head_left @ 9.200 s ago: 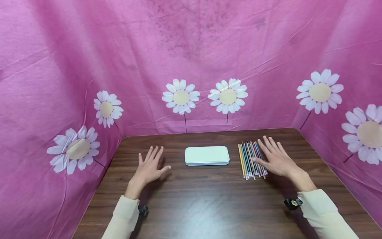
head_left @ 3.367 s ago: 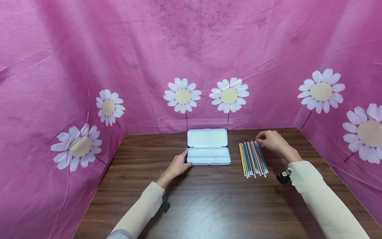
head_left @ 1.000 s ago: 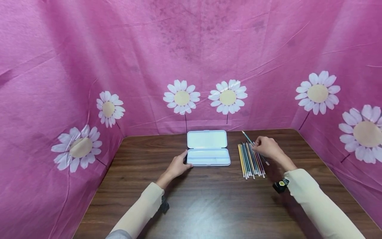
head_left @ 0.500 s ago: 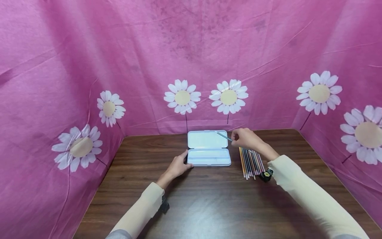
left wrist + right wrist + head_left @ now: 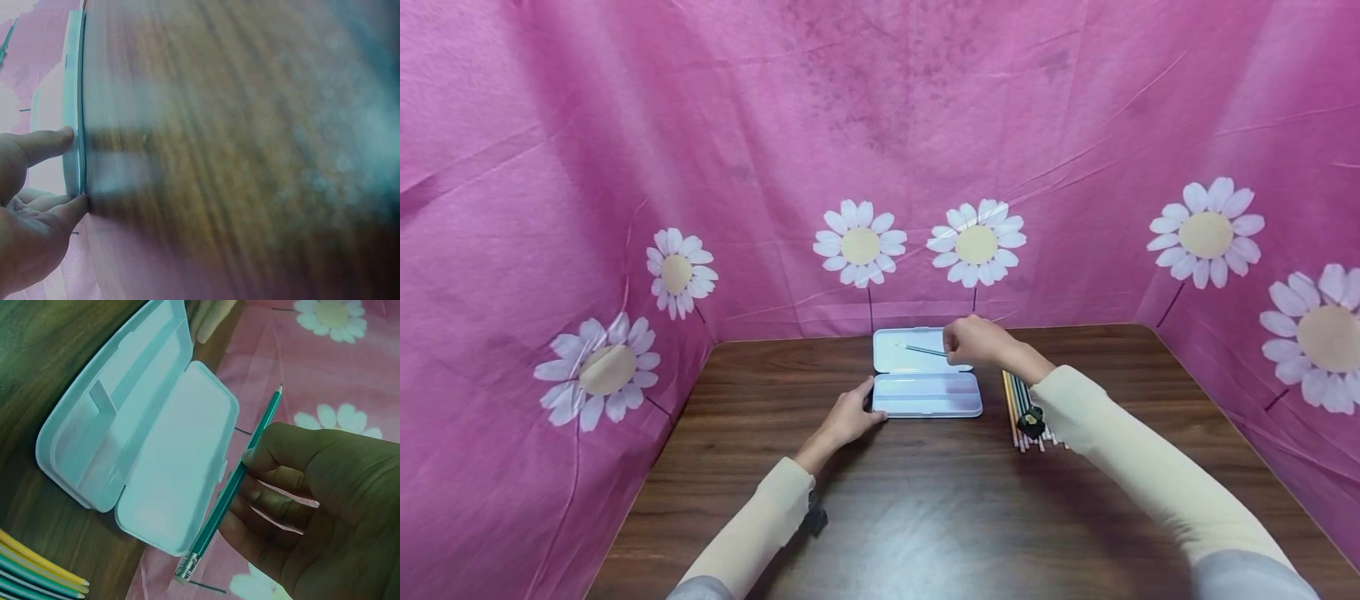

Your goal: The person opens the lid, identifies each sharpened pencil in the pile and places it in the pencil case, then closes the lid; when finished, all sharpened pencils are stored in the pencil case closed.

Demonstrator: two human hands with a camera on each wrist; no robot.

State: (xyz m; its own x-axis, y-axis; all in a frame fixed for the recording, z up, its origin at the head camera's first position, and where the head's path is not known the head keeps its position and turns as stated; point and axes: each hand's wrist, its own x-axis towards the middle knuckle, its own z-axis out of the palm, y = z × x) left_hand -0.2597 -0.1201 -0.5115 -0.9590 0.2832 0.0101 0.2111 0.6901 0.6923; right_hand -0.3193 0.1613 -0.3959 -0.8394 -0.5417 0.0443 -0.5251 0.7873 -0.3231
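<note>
My right hand (image 5: 981, 342) pinches a green pencil (image 5: 230, 487) between thumb and fingers, over the raised lid (image 5: 891, 354) of a white pencil case. The pencil's sharpened tip points left in the head view; its eraser end shows in the right wrist view. My left hand (image 5: 844, 417) grips the left end of the pencil case (image 5: 917, 408), thumb at the front corner, fingers along the side. The case lies unfolded, its tray split by thin dividers and holding nothing. Right of it, several pencils (image 5: 1011, 412) lie side by side, partly hidden under my right forearm.
A brown wooden table (image 5: 887, 500) carries everything. Behind it and at both sides hangs a pink cloth (image 5: 760, 167) printed with white daisies. The lid's back edge is close to the table's far edge. A small black camera (image 5: 1032, 422) sits on my right wrist.
The case was closed at first and now lies unfolded, with my left hand at its end. My right hand has taken a green pencil from the row and carried it left over the lid.
</note>
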